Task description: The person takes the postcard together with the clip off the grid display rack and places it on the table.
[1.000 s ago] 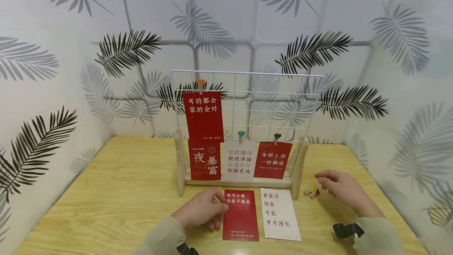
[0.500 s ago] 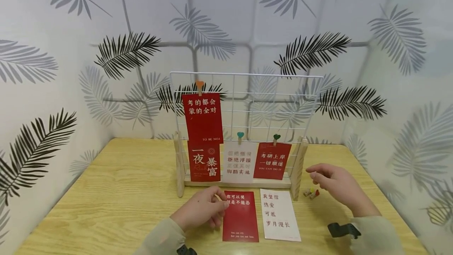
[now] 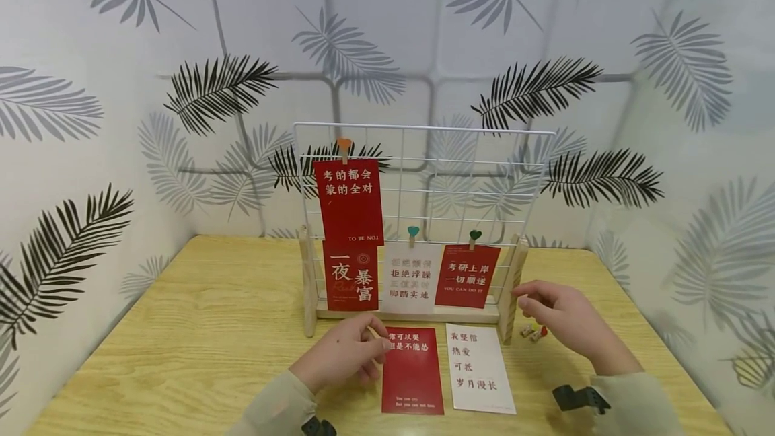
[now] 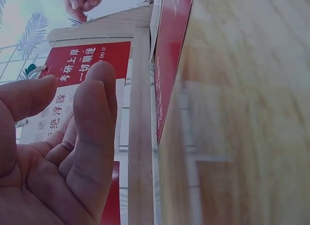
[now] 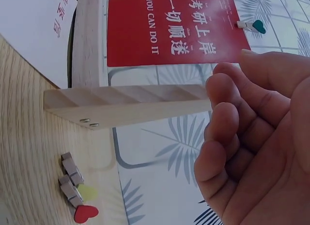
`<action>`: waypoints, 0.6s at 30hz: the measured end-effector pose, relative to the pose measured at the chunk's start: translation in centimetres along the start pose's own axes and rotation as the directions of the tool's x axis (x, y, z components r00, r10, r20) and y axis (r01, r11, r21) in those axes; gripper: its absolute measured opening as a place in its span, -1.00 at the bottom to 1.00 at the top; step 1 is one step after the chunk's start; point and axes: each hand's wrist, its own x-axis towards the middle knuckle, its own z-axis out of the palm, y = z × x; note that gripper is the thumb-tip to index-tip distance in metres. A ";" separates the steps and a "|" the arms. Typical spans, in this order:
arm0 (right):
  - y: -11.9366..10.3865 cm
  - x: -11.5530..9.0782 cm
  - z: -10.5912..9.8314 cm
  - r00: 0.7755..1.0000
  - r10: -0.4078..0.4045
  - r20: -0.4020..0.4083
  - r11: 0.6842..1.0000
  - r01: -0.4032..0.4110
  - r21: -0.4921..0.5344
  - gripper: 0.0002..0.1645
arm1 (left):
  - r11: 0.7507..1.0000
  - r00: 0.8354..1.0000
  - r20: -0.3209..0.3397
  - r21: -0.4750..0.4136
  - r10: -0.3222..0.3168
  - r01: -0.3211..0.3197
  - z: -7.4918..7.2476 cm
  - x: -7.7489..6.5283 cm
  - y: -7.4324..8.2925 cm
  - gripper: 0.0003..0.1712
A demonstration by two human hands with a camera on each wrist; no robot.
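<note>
My left hand (image 3: 342, 353), fingers loosely curled and holding nothing, hovers at the upper left edge of a red card (image 3: 414, 379) lying on the table. In the left wrist view there is a gap between thumb and forefinger. To the right of that card lies a white card (image 3: 481, 382) with dark lettering. My right hand (image 3: 566, 318) is beside the right wooden post (image 5: 126, 109) of a wire grid rack (image 3: 463, 184), its fingers bent with nothing in them. Below its fingertips are two small wooden clips, one with a red heart (image 5: 86, 214), the other yellowish.
Several cards hang on the rack. An orange heart clip (image 3: 344, 145) holds the upper red card (image 3: 349, 210), a teal one (image 3: 413, 231) the white card (image 3: 408, 288), a dark green one (image 3: 475, 236) the right red card (image 3: 463, 296). Leaf-patterned walls close in the wooden table (image 3: 200, 328).
My right hand has moved left from above the small clips to the rack's right post. My left hand has shifted only slightly. The cards and clips have stayed in place.
</note>
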 end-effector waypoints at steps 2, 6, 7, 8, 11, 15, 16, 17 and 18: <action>-0.3 0.0 0.1 1.000 -0.003 0.004 1.000 0.003 0.004 -0.66 | 1.000 1.000 -0.001 0.008 0.004 -0.004 -0.1 0.0 0.1 -0.78; -1.0 -0.1 0.4 1.000 -0.018 0.012 1.000 0.018 0.010 -0.65 | 1.000 1.000 -0.001 0.014 0.005 -0.005 -0.3 -0.1 0.2 -0.73; -1.2 -0.2 0.4 1.000 -0.022 0.012 1.000 0.022 0.007 -0.66 | 1.000 1.000 0.001 0.013 0.007 -0.007 -0.3 -0.1 0.2 -0.72; -1.4 -0.2 0.5 1.000 -0.028 0.010 1.000 0.028 0.004 -0.67 | 1.000 1.000 0.002 0.011 0.011 -0.011 -0.4 -0.1 0.2 -0.71; -1.9 -0.3 0.6 0.999 -0.051 -0.001 0.999 0.051 -0.003 -0.70 | 1.000 1.000 0.004 0.008 0.018 -0.018 -0.5 0.0 0.3 -0.68; -2.4 -0.3 0.9 0.997 -0.076 -0.009 0.997 0.075 -0.012 -0.70 | 1.000 1.000 -0.001 0.012 0.018 -0.018 -0.6 0.1 0.4 -0.65; -2.5 -0.4 0.9 0.997 -0.075 -0.006 0.997 0.075 -0.011 -0.70 | 1.000 1.000 -0.002 0.014 0.014 -0.014 -0.6 0.0 0.5 -0.65; -2.6 -0.4 1.0 0.997 -0.075 -0.003 0.997 0.075 -0.008 -0.70 | 1.000 1.000 -0.001 0.018 0.011 -0.011 -0.6 0.0 0.5 -0.64; -2.6 -0.4 1.2 0.997 -0.073 0.002 0.997 0.073 -0.004 -0.71 | 1.000 1.000 -0.001 0.020 0.007 -0.007 -0.5 -0.1 0.5 -0.64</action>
